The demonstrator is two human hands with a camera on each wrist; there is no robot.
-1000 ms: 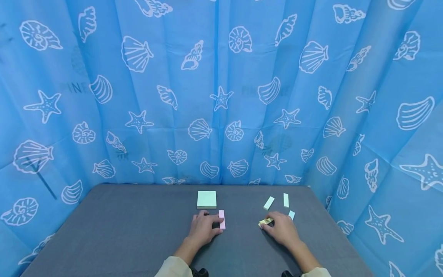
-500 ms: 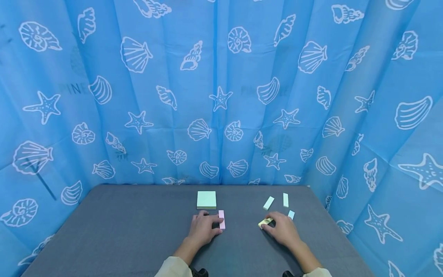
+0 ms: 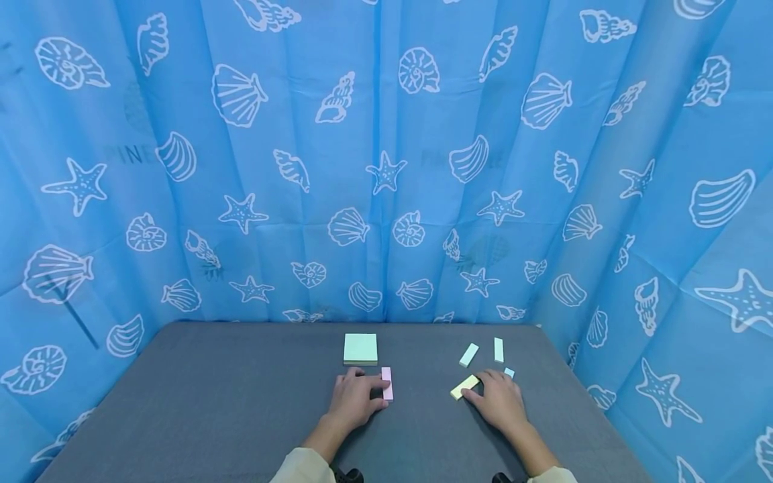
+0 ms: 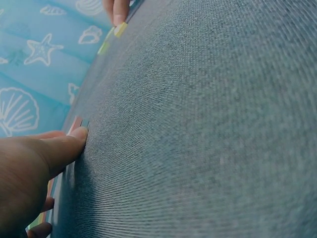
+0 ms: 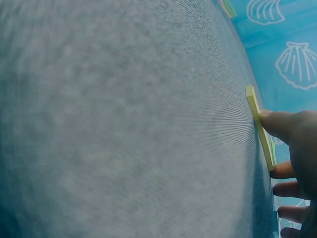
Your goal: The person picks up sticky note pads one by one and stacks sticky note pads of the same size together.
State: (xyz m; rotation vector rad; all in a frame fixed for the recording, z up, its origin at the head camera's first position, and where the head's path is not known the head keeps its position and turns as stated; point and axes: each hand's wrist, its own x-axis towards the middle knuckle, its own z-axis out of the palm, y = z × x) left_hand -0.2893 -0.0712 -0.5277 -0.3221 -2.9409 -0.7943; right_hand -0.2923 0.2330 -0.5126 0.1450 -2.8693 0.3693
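Observation:
In the head view my left hand (image 3: 355,397) holds a small pink sticky note pad (image 3: 388,377) between thumb and index finger on the grey table. The thumb sits by the pad's near end, the index finger farther along. My right hand (image 3: 498,401) is at a yellow sticky note pad (image 3: 464,387) lying flat and slanted. Its thumb touches the pad's near long side, and the index fingertip is at the right end. The right wrist view shows the yellow pad (image 5: 259,126) with the thumb against it and the other fingers (image 5: 290,189) spread loosely below.
A square pale green sticky note stack (image 3: 360,349) lies behind the left hand. Two narrow pale green pads (image 3: 468,355) lie behind the right hand, and a light blue pad (image 3: 510,372) is partly hidden by it. A blue shell-print curtain (image 3: 386,201) borders the grey table (image 3: 241,389).
My right hand has shifted slightly right, its fingers easing back along the yellow pad, so more of it shows and less of the blue pad. My left hand has stayed still.

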